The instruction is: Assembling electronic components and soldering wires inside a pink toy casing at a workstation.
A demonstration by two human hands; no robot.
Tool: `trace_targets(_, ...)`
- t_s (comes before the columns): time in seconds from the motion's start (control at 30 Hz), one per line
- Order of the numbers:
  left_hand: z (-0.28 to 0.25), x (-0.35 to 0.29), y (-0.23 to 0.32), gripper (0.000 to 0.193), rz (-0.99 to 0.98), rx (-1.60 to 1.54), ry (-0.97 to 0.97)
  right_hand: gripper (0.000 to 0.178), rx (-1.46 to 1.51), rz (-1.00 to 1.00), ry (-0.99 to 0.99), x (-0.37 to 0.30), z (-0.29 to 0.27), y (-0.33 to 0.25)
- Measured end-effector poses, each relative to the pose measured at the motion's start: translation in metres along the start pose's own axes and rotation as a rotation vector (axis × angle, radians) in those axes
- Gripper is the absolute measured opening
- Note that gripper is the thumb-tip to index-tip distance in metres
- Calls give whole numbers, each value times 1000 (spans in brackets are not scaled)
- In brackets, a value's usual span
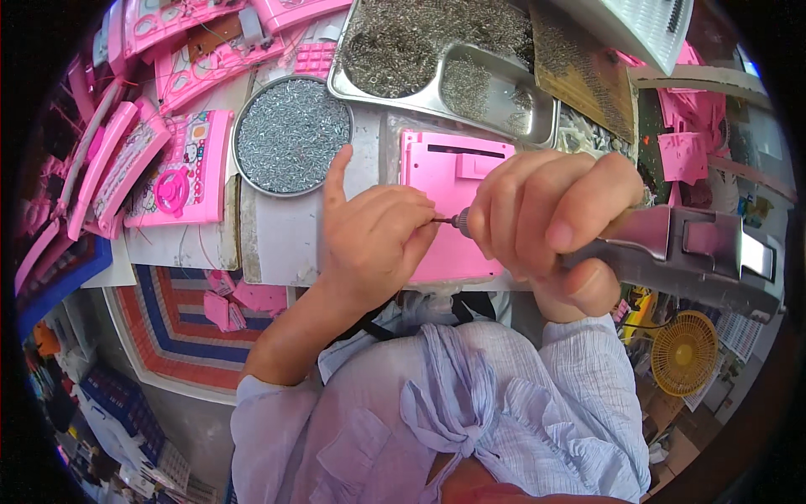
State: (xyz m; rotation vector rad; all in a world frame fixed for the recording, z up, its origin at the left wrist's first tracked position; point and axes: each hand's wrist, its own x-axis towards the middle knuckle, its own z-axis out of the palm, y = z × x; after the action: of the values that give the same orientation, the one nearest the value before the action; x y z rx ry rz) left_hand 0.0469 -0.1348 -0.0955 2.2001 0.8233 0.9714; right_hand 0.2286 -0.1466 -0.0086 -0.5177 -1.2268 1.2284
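Observation:
My right hand (554, 210) is wrapped round a grey power screwdriver (672, 244), held nearly level with its bit pointing left. At the tip of that bit, the thumb and forefinger of my left hand (374, 235) are pinched together. Whatever they hold is hidden or too small to name; the little finger sticks out. Beneath both hands lies a flat pink plastic casing (449, 260) with a dark slot along its far end. Just beyond my left hand, a round metal dish (238, 160) is full of small silvery screws (290, 130).
A metal tray (544, 130) with small metal parts stands at the back, beside a brown board (617, 105) strewn with tiny pieces. Pink toy panels (201, 164) pile up at left. A striped bag (138, 336) sits below the table edge; a yellow fan (684, 353) stands at right.

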Motion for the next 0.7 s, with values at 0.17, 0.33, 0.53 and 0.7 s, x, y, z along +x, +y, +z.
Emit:
trace_targets(0.17,-52,23,-46,19,-225,322,212,19,-169,-106,13,23,-24,24)
trace_targets(0.33,-60,7,-73,11,-266,621,66,12,-67,-67,-39,38,-35,58)
trace_targets(0.53,-59,7,-82,8,-226,533,145,11,-320,-60,-11,36,-38,77)
trace_targets(0.7,-53,10,-85,15,-223,556,106,15,-487,-45,93,31,-30,78)
